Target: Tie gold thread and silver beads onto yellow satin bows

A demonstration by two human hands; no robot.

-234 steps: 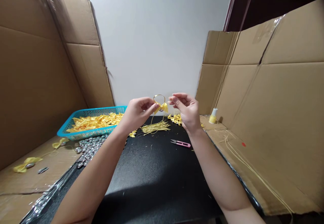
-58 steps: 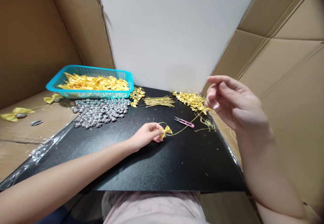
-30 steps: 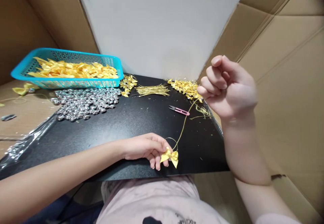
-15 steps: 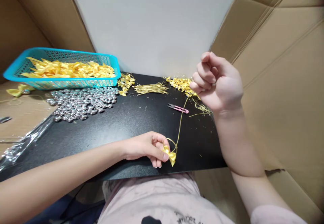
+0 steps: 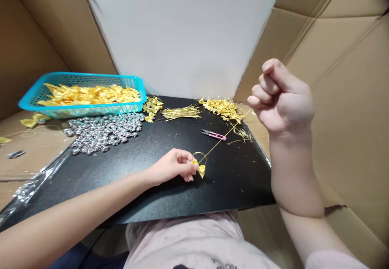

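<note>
Between thumb and fingers, my left hand (image 5: 179, 165) pinches a yellow ribbon bow (image 5: 201, 171) above the black table. A gold cord (image 5: 219, 141) forms a loop at the bow and runs taut up and right to my right hand (image 5: 281, 95). That hand is raised and closed around the cord's far end; the grip itself is hidden by the fingers. Beyond the cord lies a pair of pink thread snips (image 5: 214, 135), blades pointing left.
At the back left stands a turquoise basket (image 5: 121, 107) of yellow bows, with silver beads (image 5: 105, 133) in front. Cut gold cords (image 5: 181, 112) lie at the back middle. A heap of yellow bows (image 5: 221, 109) and cord scraps (image 5: 243, 134) lie right. Cardboard walls (image 5: 343, 74) flank the table.
My right hand has moved right, closed tighter, and the cord now runs straighter and at a lower slant. My left hand with the bow appears slightly farther up and left.
</note>
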